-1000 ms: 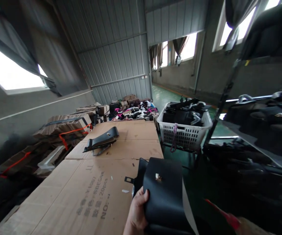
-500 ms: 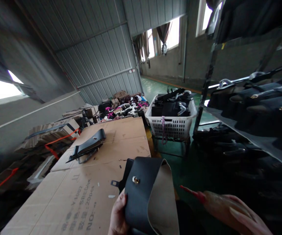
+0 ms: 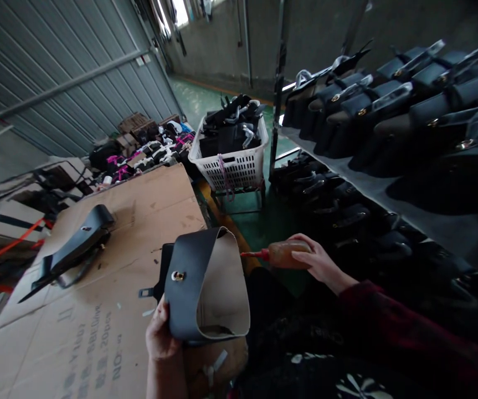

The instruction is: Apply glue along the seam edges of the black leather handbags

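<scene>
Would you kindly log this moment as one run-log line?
left hand: holds black bag flap | right hand: grips squeeze bottle, red nozzle toward flap | cardboard tabletop: second black bag

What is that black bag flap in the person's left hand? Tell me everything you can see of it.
The black bag flap looks like smooth dark leather or imitation leather, curled into an open loop so its pale tan lining shows inside. A small gold-coloured clasp sits on its outer face, and a black tab sticks out to the left. The left hand grips its lower edge from below, holding it upright over the edge of the cardboard-covered table. Nothing else touches it.
</scene>
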`<state>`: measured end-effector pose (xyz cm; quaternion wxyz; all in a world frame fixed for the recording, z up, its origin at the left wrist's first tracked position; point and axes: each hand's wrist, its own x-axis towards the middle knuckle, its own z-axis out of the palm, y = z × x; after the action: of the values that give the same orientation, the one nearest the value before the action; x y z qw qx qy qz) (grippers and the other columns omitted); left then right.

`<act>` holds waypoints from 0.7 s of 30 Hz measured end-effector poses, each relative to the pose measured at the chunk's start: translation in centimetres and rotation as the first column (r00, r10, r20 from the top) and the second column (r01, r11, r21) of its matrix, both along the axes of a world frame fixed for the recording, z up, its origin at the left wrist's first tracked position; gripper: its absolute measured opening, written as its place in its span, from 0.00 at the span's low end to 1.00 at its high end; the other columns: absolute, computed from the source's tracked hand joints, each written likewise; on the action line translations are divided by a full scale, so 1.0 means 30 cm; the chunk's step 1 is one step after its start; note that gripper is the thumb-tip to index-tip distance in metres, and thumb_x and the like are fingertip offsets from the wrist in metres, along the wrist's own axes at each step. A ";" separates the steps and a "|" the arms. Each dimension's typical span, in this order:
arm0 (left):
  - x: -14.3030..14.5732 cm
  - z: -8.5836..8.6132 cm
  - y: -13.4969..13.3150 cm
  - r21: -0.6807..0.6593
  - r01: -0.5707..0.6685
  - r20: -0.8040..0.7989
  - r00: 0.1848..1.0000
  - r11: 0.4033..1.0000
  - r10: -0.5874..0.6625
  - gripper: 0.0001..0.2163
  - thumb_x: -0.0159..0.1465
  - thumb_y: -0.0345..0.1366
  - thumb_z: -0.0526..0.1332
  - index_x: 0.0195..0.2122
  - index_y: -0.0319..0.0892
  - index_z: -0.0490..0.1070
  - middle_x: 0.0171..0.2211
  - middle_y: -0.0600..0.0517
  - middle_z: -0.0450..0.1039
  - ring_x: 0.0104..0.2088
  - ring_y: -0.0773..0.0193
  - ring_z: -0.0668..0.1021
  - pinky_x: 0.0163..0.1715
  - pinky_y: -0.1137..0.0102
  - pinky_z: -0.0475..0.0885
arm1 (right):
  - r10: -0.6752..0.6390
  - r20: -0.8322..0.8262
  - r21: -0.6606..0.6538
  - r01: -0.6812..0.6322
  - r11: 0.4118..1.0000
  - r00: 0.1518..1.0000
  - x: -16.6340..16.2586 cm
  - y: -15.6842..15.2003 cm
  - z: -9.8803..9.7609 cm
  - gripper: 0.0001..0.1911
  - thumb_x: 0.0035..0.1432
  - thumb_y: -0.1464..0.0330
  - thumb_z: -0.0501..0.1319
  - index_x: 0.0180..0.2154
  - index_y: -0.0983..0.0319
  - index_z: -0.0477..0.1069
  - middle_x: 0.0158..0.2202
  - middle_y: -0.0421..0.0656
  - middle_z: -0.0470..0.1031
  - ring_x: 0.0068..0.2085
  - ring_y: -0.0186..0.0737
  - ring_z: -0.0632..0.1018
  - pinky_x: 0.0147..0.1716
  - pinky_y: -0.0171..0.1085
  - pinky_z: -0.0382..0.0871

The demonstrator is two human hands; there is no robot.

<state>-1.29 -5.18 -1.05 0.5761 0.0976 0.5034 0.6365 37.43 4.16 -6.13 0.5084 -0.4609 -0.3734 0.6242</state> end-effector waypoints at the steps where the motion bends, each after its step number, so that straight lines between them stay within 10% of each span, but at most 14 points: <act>1: -0.002 -0.001 -0.001 0.001 0.000 0.003 1.000 1.000 0.000 0.10 0.43 0.32 0.72 0.29 0.44 0.78 0.25 0.55 0.79 0.24 0.62 0.79 0.28 0.68 0.79 | 0.006 0.003 0.010 -0.006 1.000 1.000 -0.007 0.013 -0.001 0.22 0.39 0.59 0.73 0.36 0.60 0.72 0.29 0.40 0.73 0.30 0.38 0.73 0.28 0.35 0.66; 21: 0.014 0.013 0.007 0.078 0.075 0.040 0.996 0.994 -0.078 0.14 0.49 0.30 0.68 0.39 0.45 0.79 0.31 0.52 0.81 0.29 0.58 0.81 0.32 0.66 0.79 | 0.154 0.084 -0.013 -0.154 0.988 0.984 0.009 0.011 -0.049 0.21 0.40 0.58 0.72 0.35 0.61 0.72 0.28 0.40 0.73 0.30 0.38 0.72 0.28 0.35 0.64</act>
<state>-0.88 -4.98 -0.65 0.6067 0.1250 0.4619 0.6347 37.71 4.49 -7.60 0.4410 -0.4582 -0.4272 0.6427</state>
